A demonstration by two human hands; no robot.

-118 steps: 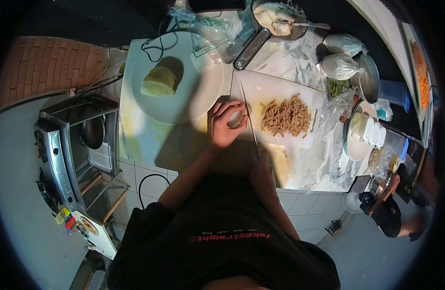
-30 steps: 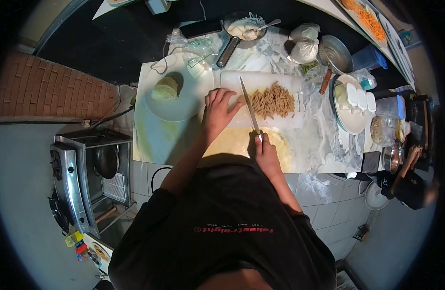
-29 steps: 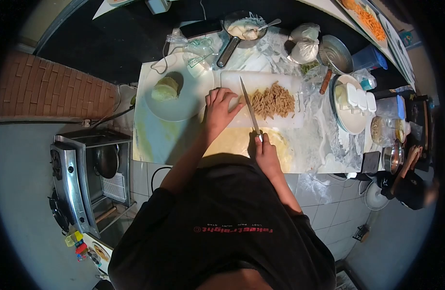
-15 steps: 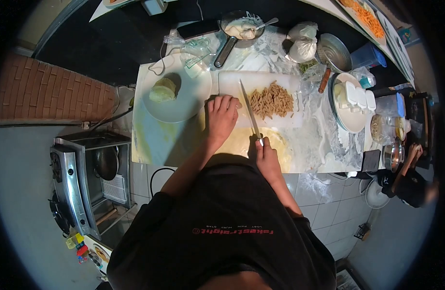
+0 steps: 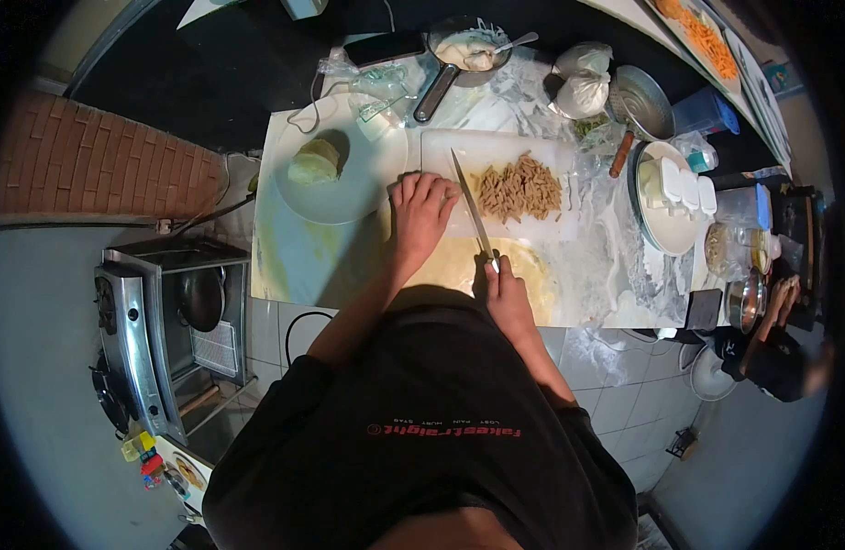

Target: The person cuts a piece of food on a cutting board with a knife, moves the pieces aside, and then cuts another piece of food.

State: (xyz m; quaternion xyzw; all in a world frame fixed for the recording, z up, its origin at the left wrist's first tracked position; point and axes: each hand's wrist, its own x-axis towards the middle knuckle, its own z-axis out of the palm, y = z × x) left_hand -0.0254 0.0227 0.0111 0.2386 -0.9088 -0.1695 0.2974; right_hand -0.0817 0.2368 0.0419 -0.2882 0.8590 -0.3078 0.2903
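My right hand [image 5: 506, 286] grips the handle of a long kitchen knife [image 5: 474, 209], its blade pointing away from me across the white cutting board [image 5: 431, 147]. Just left of the blade, my left hand [image 5: 424, 213] rests on the board with fingers bent and held together. Whatever lies under those fingertips is hidden. Right of the knife, a heap of brown strips, apparently sliced cooked meat [image 5: 521, 190], covers part of the board. A large pale plate [image 5: 303, 200] at the left holds a piece of cabbage [image 5: 314, 162].
Behind the board stand a pan [image 5: 438, 89] with white sauce and a spoon, a phone [image 5: 386, 48] and a tied bag [image 5: 586, 92]. A metal bowl [image 5: 644, 105] and a plate of white containers [image 5: 665, 234] are at right. Another person's hands [image 5: 786, 298] show farther right.
The view has shifted slightly. The knife's blade has come a little nearer my left fingertips. Both hands otherwise stay in about the same place.
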